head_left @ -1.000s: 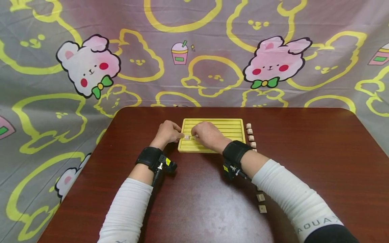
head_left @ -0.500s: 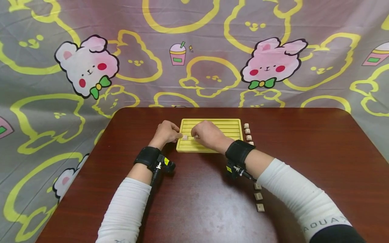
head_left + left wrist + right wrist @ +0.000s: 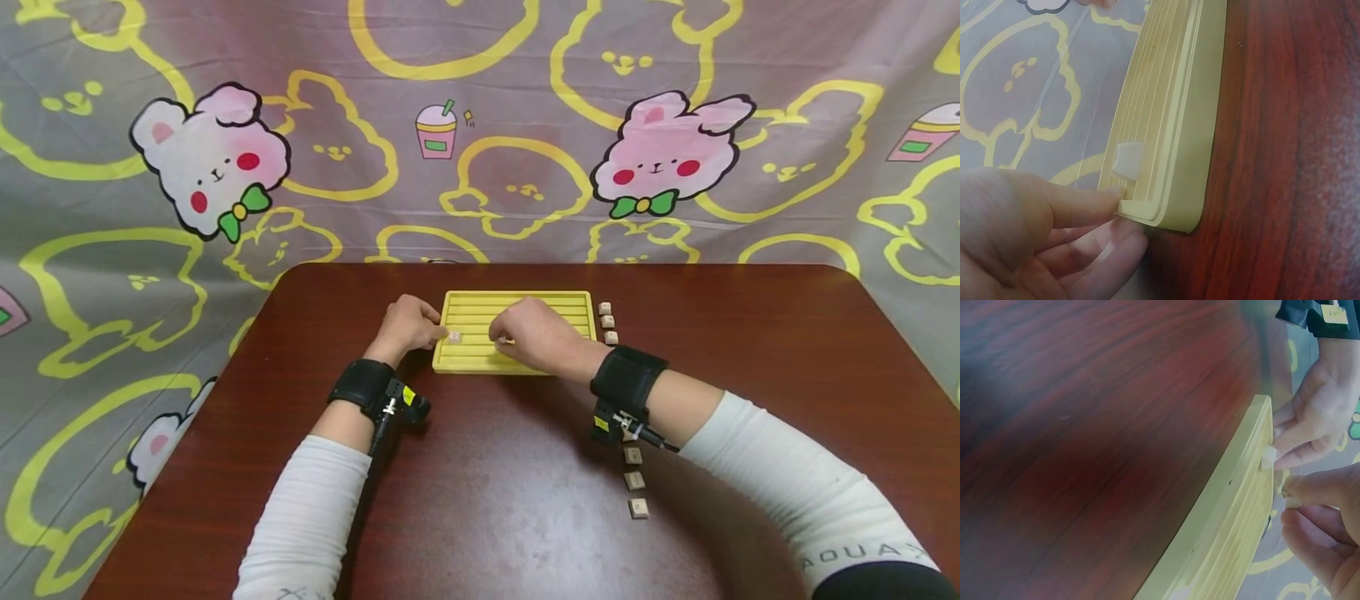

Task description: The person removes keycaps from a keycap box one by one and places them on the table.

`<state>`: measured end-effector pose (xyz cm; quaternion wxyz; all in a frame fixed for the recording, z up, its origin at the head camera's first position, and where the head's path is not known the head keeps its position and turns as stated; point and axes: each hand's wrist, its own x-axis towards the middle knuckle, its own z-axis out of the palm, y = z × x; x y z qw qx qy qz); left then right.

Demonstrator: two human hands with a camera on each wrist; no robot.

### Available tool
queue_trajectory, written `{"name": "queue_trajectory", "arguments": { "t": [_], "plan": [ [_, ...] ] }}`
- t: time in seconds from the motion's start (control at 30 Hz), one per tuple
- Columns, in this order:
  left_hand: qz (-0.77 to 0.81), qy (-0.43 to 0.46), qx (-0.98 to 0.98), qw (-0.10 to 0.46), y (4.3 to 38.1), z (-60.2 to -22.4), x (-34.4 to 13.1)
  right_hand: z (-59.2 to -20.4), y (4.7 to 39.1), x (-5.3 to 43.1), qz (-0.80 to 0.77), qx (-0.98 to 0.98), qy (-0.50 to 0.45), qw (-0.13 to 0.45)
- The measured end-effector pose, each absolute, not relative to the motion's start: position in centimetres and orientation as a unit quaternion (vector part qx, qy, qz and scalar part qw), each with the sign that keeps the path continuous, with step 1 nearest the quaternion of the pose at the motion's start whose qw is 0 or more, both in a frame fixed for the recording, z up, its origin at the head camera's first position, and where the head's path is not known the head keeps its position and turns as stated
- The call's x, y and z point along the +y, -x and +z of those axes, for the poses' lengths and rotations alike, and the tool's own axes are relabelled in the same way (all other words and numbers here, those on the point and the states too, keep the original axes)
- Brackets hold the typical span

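A yellow ridged tray (image 3: 517, 371) lies on the table. At its left edge my left hand (image 3: 408, 323) pinches the rim, thumb on top and fingers against the outer side, as the left wrist view shows. Close to that thumb, a small white keycap (image 3: 1129, 161) sits in a groove. My right hand (image 3: 536, 333) is over the middle of the tray. In the right wrist view its thumb and fingers pinch another small cream keycap (image 3: 1293, 502), partly hidden by the fingertips. That keycap appears raised off the grooves.
A column of several keycaps (image 3: 635, 481) runs down the brown table (image 3: 480, 500) to the right of the tray, partly hidden by my right forearm. A patterned cloth (image 3: 480, 167) hangs behind the table. Each wrist wears a black camera band (image 3: 628, 383).
My right hand has moved to the right along the tray, away from the seated keycap, with a keycap in its fingers. My left hand stays at the tray's left edge. The head view shifts slightly.
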<state>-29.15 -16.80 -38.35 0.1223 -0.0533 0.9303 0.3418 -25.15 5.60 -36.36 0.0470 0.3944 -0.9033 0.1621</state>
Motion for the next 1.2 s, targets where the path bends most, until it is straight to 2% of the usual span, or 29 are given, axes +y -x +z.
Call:
{"name": "queue_trajectory", "arguments": {
  "t": [1.2],
  "plan": [
    [0.323, 0.049, 0.937, 0.120, 29.1, -38.3, -16.7, -37.6, 18.9, 11.9, 0.163, -0.888, -0.427, 0.044]
  ]
}}
